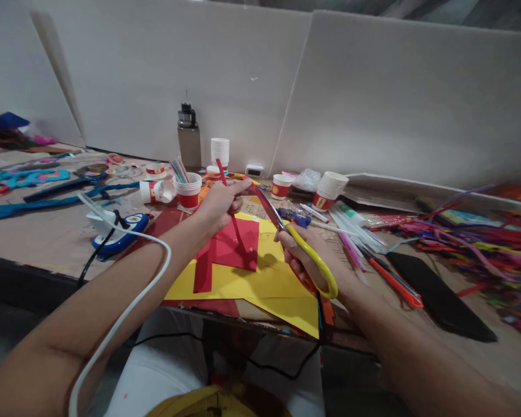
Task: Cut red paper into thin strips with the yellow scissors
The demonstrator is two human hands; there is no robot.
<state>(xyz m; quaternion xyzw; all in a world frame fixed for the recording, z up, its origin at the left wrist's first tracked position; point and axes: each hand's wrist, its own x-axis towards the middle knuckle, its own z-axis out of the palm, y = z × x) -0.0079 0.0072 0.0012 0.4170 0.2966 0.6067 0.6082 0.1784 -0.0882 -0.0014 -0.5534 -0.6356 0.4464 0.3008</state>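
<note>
My left hand (223, 202) pinches a narrow red paper strip (221, 171), one end of which sticks up above the fingers. My right hand (306, 252) grips a pair of scissors (315, 263) with yellow-rimmed handles. The blades point up and left, their tips close to my left fingertips. Whether the blades touch the strip I cannot tell. Below both hands, a square of red paper (245, 249) and a loose red strip (202, 272) lie on yellow paper sheets (238, 284).
Paper cups (187, 200) stand at the back, one holding sticks. A bottle (189, 142) is near the wall. At left are a blue power strip (121, 237) and a white cable (156, 260) over my forearm. A black phone (440, 295) and pipe cleaners (473, 249) lie right.
</note>
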